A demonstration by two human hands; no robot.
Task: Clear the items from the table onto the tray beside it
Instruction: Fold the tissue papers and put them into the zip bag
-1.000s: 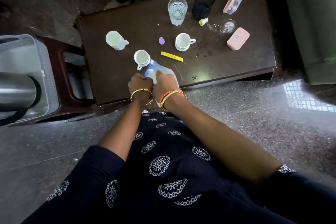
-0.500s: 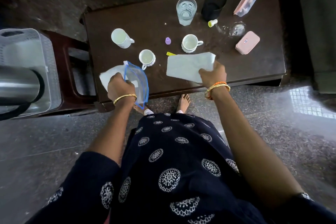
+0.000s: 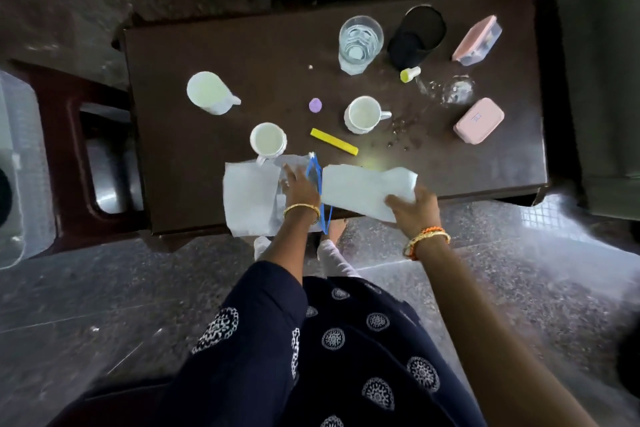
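On the near edge of the dark wooden table (image 3: 242,45) lies a white paper sheet (image 3: 247,198) with a clear blue-rimmed zip pouch (image 3: 317,191) beside it. My left hand (image 3: 299,185) rests on the pouch with fingers spread. My right hand (image 3: 414,210) grips a second white paper (image 3: 360,189) by its right end, holding it next to the pouch. Three white cups (image 3: 268,140) (image 3: 363,113) (image 3: 207,92), a yellow strip (image 3: 334,141) and a purple cap (image 3: 315,105) stand farther back. The grey tray (image 3: 20,163) sits at the far left on a maroon stool.
At the back right stand a glass of water (image 3: 360,43), a black cup (image 3: 417,36), a small yellow-capped bottle (image 3: 410,74), an overturned clear glass (image 3: 450,88) and two pink boxes (image 3: 479,120) (image 3: 478,40). Crumbs lie near the middle cup. My feet show under the table's edge.
Both hands, earlier together on the pouch, drew apart with a paper pulled out to the right. Now the right hand has brought that paper back toward the pouch, and the left hand lies flatter.
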